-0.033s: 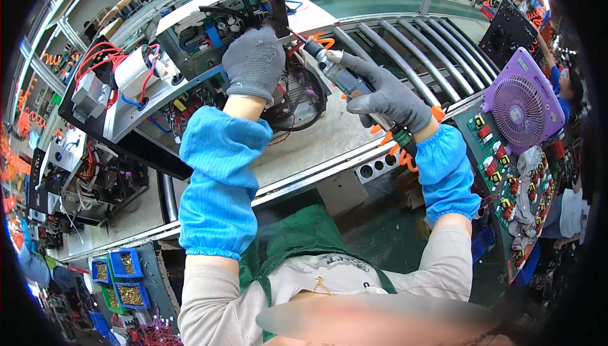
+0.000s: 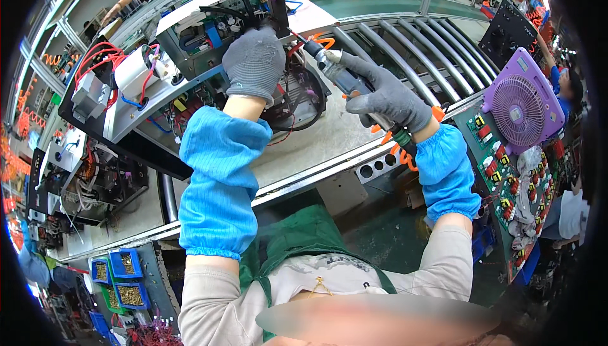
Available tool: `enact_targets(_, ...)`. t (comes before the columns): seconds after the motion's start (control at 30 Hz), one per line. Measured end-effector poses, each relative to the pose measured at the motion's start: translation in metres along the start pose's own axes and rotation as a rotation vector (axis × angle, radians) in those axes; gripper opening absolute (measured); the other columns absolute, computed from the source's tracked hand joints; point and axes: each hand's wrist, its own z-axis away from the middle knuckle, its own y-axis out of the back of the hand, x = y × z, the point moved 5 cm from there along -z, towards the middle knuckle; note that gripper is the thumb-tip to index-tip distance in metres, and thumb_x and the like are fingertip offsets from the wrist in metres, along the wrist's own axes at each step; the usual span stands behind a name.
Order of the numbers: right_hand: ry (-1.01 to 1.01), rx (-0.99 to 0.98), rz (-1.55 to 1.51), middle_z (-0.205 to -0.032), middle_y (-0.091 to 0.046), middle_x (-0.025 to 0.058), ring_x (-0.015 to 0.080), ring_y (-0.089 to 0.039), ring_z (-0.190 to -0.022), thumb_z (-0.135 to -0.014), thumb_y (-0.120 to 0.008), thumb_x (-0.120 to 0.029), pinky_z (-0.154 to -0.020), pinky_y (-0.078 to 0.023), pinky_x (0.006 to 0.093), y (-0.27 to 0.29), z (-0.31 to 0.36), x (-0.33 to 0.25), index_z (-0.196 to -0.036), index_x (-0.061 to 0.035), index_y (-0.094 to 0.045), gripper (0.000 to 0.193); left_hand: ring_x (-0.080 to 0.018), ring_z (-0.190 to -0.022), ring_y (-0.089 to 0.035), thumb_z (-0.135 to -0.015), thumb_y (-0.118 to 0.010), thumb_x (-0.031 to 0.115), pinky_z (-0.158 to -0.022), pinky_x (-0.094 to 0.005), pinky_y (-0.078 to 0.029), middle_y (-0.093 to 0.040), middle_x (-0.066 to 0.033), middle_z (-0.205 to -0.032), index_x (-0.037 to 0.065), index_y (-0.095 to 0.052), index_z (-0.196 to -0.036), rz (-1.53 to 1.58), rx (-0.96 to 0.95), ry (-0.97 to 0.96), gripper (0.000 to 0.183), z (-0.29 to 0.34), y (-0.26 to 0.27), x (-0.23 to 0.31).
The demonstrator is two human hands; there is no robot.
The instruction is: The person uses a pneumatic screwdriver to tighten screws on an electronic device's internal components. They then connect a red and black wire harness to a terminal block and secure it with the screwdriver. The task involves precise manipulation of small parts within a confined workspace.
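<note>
My right hand point(image 2: 396, 96), in a grey glove, is wrapped round a pneumatic screwdriver point(image 2: 345, 79). Its bit points up and left, toward the open metal chassis point(image 2: 221, 26). My left hand point(image 2: 255, 64), gloved too, reaches against the chassis's right end with its fingers curled inward. The fingertips are hidden by the back of the hand, and I cannot make out what they hold. Beneath that hand lie a round black part point(image 2: 310, 96) and loose wires. To its left, a white cylinder point(image 2: 134, 74) with red wires sits on the metal frame.
A roller conveyor point(image 2: 411, 51) runs off to the right. The purple fan point(image 2: 518, 102) stands beside several green circuit boards point(image 2: 506, 188). Blue bins point(image 2: 130, 295) of small brass-coloured parts sit at lower left. Another unit point(image 2: 88, 178) is on the left, and other people are farther off.
</note>
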Motion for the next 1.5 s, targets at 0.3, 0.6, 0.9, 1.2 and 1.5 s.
enact_targets(0.3, 0.038, 0.015, -0.266, -0.100, -0.056, 0.0117, 0.0113, -0.055, -0.054, -0.064, -0.063, -0.010, -0.047, -0.049, 0.0229, -0.026, 0.007, -0.009, -0.139, -0.0102, -0.037, 0.079, -0.0311, -0.068, -0.064, -0.084, -0.049, 0.024, -0.061, -0.0414, -0.052, -0.064, -0.0143, -0.077, 0.007, -0.058, -0.115, 0.071, -0.032, -0.008, 0.036, 0.023, 0.007, 0.002)
enact_targets(0.6, 0.098, 0.088, 0.177, -0.085, -0.055, 0.0062, 0.0096, -0.052, -0.048, -0.067, -0.060, -0.006, -0.045, -0.046, 0.0238, -0.030, 0.002, -0.016, -0.139, -0.0132, -0.037, 0.076, -0.0393, -0.079, -0.063, -0.087, -0.045, 0.027, -0.071, -0.0473, -0.049, -0.064, -0.0248, -0.083, -0.002, -0.052, -0.113, 0.244, -0.243, 0.125, 0.039, 0.009, -0.007, 0.003)
enact_targets(0.9, 0.089, 0.005, -0.387, -0.084, -0.057, 0.0089, 0.0115, -0.057, -0.054, -0.077, -0.062, -0.020, -0.043, -0.049, 0.0243, -0.046, 0.010, -0.035, -0.141, -0.0138, -0.032, 0.071, -0.0431, -0.089, -0.059, -0.083, -0.045, 0.024, -0.081, -0.0463, -0.046, -0.060, -0.0308, -0.091, -0.008, -0.051, -0.106, 0.546, -0.267, -0.040, 0.040, 0.000, -0.020, -0.009)
enact_targets(1.2, 0.018, -0.022, -0.378, -0.086, -0.058, 0.0082, 0.0155, -0.060, -0.051, -0.082, -0.063, -0.016, -0.040, -0.051, 0.0288, -0.054, 0.006, -0.043, -0.137, -0.0123, -0.034, 0.062, -0.0429, -0.095, -0.057, -0.081, -0.048, 0.030, -0.084, -0.0447, -0.044, -0.058, -0.0313, -0.098, -0.008, -0.054, -0.102, 0.666, -0.263, -0.052, 0.044, 0.001, -0.026, -0.016)
enact_targets(1.5, 0.015, 0.000, -0.390, -0.085, -0.059, 0.0084, 0.0159, -0.061, -0.051, -0.082, -0.064, -0.014, -0.039, -0.051, 0.0284, -0.054, 0.001, -0.046, -0.137, -0.0126, -0.035, 0.063, -0.0411, -0.098, -0.056, -0.077, -0.048, 0.030, -0.085, -0.0423, -0.044, -0.058, -0.0297, -0.101, -0.005, -0.056, -0.106, 0.838, -0.395, -0.030, 0.046, -0.007, -0.043, -0.026)
